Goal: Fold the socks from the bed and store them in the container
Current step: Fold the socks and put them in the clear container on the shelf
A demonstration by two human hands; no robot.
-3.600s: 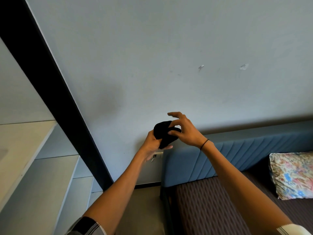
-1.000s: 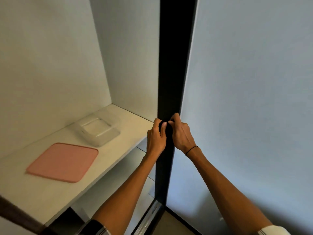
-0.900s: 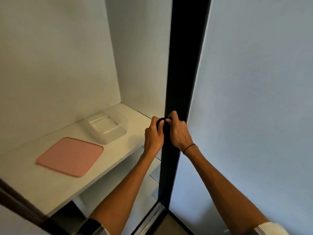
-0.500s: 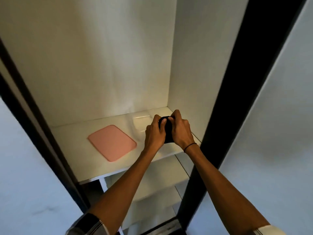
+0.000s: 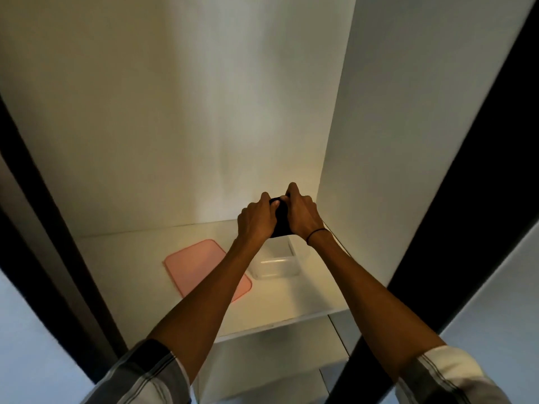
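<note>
A rolled black sock bundle (image 5: 280, 220) is squeezed between my left hand (image 5: 256, 220) and my right hand (image 5: 302, 217), both closed around it; only a dark strip shows between the fingers. The hands hover just above the far side of a clear plastic container (image 5: 277, 263) that stands open on a white shelf (image 5: 294, 301) inside a wardrobe. Its pink lid (image 5: 192, 265) lies flat on the shelf to the left, partly hidden by my left forearm.
The wardrobe's white back wall and right side wall (image 5: 364, 141) close in the shelf. Dark door frames (image 5: 466, 185) stand on both sides. A lower shelf (image 5: 277, 360) shows beneath, between my forearms.
The view has swung from the bed and wall to face the wardrobe. Both hands have carried the sock bundle in over the shelf and now hold it above the clear container.
</note>
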